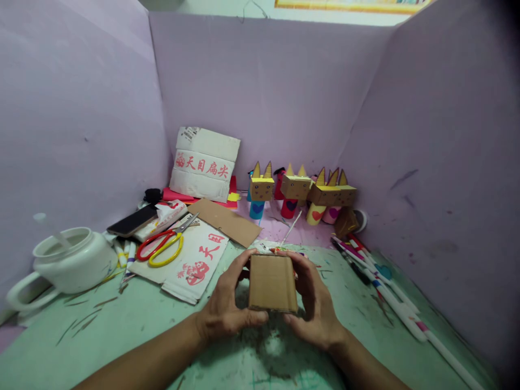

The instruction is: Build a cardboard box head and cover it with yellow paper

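Between both my hands is a small brown cardboard box (272,283), held just above the green tabletop with one square face towards me. My left hand (229,303) grips its left side, the thumb along the lower edge and the fingers curled over the far side. On the right side my right hand (314,303) holds it the same way, its thumb near the lower right corner. Behind the box, partly hidden by it and my fingers, lie small colourful items that I cannot make out.
Left of my hands are scissors (170,241) on printed cardboard (203,271), a phone (132,220) and a white teapot (75,265). At the back stand several box-headed cardboard figures (262,189). Markers (396,295) line the right side. Purple panels (260,86) enclose the table.
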### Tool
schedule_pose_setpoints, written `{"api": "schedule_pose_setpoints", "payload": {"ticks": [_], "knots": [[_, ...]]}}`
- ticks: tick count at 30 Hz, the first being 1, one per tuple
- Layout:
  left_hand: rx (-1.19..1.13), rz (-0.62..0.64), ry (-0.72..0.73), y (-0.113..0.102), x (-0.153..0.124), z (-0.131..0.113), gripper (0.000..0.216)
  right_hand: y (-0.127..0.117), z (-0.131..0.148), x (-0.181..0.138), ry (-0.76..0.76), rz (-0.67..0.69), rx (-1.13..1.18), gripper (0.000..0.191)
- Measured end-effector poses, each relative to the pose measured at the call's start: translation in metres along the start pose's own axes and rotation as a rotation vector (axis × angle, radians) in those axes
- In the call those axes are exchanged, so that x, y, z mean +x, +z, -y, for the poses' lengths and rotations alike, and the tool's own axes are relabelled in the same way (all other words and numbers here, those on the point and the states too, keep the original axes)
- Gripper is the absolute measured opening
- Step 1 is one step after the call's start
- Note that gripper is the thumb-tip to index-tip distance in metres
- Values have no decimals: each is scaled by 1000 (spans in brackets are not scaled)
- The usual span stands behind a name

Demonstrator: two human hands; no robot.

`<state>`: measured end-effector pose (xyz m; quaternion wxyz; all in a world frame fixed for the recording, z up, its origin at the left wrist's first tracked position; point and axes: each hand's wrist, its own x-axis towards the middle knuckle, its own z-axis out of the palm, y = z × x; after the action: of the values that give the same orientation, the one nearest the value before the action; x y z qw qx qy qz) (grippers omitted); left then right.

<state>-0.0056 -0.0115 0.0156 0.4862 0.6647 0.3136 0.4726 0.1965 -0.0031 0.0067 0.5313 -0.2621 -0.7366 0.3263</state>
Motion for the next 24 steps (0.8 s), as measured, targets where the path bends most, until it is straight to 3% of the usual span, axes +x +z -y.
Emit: {"api": "schedule_pose_setpoints", "payload": {"ticks": [24], "knots": [[147, -15, 26, 0, -1, 3, 91, 8, 2, -6, 31, -20, -29, 73]]}}
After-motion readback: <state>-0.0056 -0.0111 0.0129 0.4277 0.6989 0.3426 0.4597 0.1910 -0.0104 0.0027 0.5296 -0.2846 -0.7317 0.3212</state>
